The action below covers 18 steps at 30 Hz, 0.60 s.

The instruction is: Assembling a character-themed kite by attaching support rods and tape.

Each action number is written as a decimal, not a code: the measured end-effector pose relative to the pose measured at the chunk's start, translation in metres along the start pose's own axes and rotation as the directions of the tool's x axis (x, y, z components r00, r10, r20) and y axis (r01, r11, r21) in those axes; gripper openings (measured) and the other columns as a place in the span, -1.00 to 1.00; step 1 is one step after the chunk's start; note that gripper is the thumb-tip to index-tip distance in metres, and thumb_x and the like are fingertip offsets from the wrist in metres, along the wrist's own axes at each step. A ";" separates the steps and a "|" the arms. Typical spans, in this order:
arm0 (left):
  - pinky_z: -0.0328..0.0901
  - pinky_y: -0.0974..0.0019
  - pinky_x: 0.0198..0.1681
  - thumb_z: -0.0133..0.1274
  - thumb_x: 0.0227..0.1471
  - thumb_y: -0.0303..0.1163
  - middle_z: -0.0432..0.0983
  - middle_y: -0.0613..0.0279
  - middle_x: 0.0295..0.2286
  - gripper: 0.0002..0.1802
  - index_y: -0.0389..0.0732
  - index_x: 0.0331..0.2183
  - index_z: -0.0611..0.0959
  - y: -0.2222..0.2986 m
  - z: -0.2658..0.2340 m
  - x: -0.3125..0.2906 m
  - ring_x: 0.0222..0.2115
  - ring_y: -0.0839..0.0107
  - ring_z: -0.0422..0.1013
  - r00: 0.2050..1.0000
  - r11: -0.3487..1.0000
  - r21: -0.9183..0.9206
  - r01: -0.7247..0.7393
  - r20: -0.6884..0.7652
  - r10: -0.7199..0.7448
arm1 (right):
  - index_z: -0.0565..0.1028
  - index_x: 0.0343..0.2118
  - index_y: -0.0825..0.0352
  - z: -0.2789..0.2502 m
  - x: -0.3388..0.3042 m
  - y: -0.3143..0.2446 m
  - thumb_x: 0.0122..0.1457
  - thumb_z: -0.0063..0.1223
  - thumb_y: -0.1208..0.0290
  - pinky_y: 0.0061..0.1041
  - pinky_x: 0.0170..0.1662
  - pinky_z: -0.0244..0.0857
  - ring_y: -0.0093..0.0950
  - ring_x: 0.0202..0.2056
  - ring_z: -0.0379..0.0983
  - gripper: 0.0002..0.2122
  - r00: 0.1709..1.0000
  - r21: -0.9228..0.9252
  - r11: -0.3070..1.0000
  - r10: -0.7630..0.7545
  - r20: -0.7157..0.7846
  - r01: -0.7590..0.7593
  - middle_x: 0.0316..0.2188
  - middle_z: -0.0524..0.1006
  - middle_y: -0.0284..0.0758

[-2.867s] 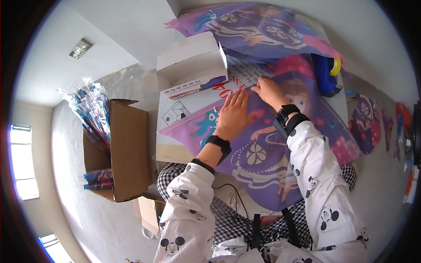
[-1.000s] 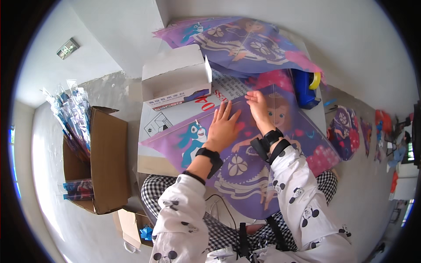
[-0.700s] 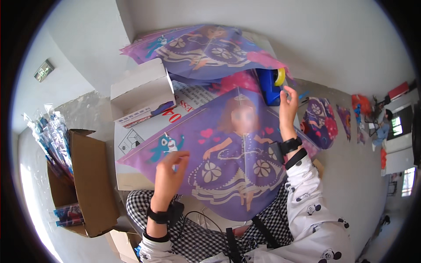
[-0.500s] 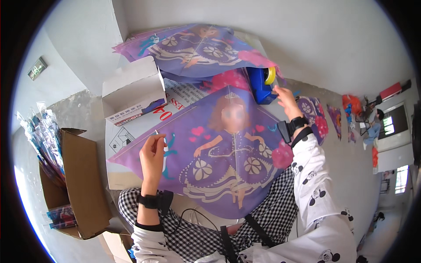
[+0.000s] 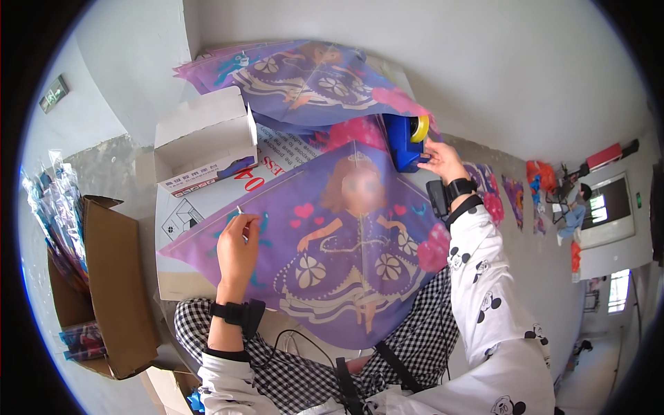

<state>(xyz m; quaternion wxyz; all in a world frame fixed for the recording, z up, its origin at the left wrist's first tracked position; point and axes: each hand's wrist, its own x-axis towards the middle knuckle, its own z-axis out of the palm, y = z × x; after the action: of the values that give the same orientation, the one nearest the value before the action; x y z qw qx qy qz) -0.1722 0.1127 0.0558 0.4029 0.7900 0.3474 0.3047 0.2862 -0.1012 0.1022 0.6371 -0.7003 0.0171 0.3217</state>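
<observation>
A purple kite [image 5: 332,238] printed with a figure in a wide dress lies across the table edge and over my lap. Over its left side, my left hand [image 5: 236,252] is closed, with the tip of a thin white stick [image 5: 239,209] poking out above its fingers. My right hand [image 5: 445,166] is at the near end of a blue tape dispenser [image 5: 399,145], which carries a yellow-cored roll [image 5: 419,128]. Its thumb and fingertips are drawn together at the dispenser's edge; whatever sits between them is too small to make out.
More printed kites [image 5: 311,79] are piled at the back of the table. An opened white carton [image 5: 204,142] stands at the left. On the floor, a brown cardboard box [image 5: 124,283] holds several plastic-wrapped packs [image 5: 59,214]. Far right, a person [image 5: 573,220] sits in the background.
My right hand has come down and left onto the dispenser's near end, its fingers drawing together. The left hand keeps its hold on the stick. The whole view has shifted slightly.
</observation>
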 end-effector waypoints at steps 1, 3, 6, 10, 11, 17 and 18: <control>0.31 0.33 -0.44 0.07 0.08 -0.45 0.52 0.16 -0.50 -0.89 -0.24 -0.33 0.64 0.000 0.002 0.001 -0.55 0.37 0.44 1.000 1.000 -0.004 -0.002 0.003 0.002 | 0.46 -0.16 0.33 -0.002 0.001 0.006 0.11 0.21 0.38 0.05 0.01 0.35 -0.31 -0.12 0.40 -0.73 0.997 0.039 0.997 -0.067 -0.026 0.068 -0.24 0.45 -0.28; 0.31 0.34 -0.44 0.06 0.08 -0.46 0.52 0.16 -0.50 -0.89 -0.25 -0.32 0.64 0.000 0.004 0.003 -0.54 0.37 0.44 1.000 1.000 -0.008 0.020 0.014 -0.020 | 0.47 -0.20 0.39 -0.008 0.001 0.019 0.15 0.15 0.48 -0.07 0.00 0.40 -0.33 -0.15 0.40 -0.81 0.979 0.099 0.984 -0.132 -0.159 0.148 -0.23 0.44 -0.27; 0.30 0.35 -0.45 0.06 0.08 -0.46 0.53 0.16 -0.49 -0.89 -0.25 -0.32 0.64 -0.006 0.000 0.000 -0.54 0.39 0.44 0.999 0.998 0.052 0.018 0.027 -0.020 | 0.48 -0.22 0.40 0.004 -0.010 0.042 0.14 0.15 0.49 -0.16 0.01 0.41 -0.36 -0.17 0.41 -0.83 0.958 0.022 0.975 -0.212 -0.193 0.221 -0.24 0.45 -0.28; 0.31 0.35 -0.44 0.07 0.08 -0.46 0.53 0.16 -0.49 -0.89 -0.25 -0.32 0.64 -0.002 -0.001 0.000 -0.54 0.38 0.44 0.999 0.998 0.056 0.026 0.019 -0.027 | 0.49 -0.25 0.40 -0.013 0.002 0.053 0.11 0.21 0.49 -0.23 0.02 0.42 -0.36 -0.22 0.46 -0.82 0.984 0.159 0.974 -0.143 -0.103 0.158 -0.30 0.51 -0.26; 0.31 0.34 -0.44 0.07 0.08 -0.46 0.53 0.16 -0.49 -0.89 -0.25 -0.32 0.64 -0.006 -0.001 0.000 -0.54 0.37 0.45 1.000 0.999 0.037 0.022 -0.007 -0.021 | 0.50 -0.27 0.40 -0.017 0.006 0.060 0.12 0.21 0.51 -0.24 0.02 0.42 -0.37 -0.24 0.48 -0.84 0.981 0.204 0.960 -0.182 -0.067 0.192 -0.32 0.53 -0.27; 0.35 0.27 -0.34 0.07 0.05 -0.48 0.55 0.13 -0.43 -0.85 -0.28 -0.28 0.62 -0.014 -0.020 0.012 -0.43 0.28 0.48 0.972 0.992 0.105 0.065 -0.232 -0.039 | 0.51 -0.27 0.45 -0.029 0.018 0.094 0.13 0.17 0.57 -0.38 0.04 0.41 -0.44 -0.21 0.49 -0.87 0.901 0.133 0.894 -0.410 -0.142 0.427 -0.29 0.53 -0.26; 0.35 0.26 -0.30 0.06 0.04 -0.49 0.54 0.12 -0.41 -0.83 -0.28 -0.26 0.61 -0.017 -0.020 0.011 -0.40 0.26 0.48 0.962 0.993 0.077 0.091 -0.264 -0.068 | 0.50 -0.26 0.47 -0.038 0.020 0.106 0.15 0.14 0.57 -0.33 0.07 0.40 -0.42 -0.19 0.48 -0.87 0.909 0.094 0.923 -0.344 -0.233 0.373 -0.29 0.52 -0.25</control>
<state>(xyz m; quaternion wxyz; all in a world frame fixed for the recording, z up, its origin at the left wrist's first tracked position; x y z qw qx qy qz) -0.1858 0.1375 0.0537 0.3302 0.7454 0.4420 0.3741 0.2725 -0.1478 -0.0020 0.7263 -0.6764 -0.0220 0.1204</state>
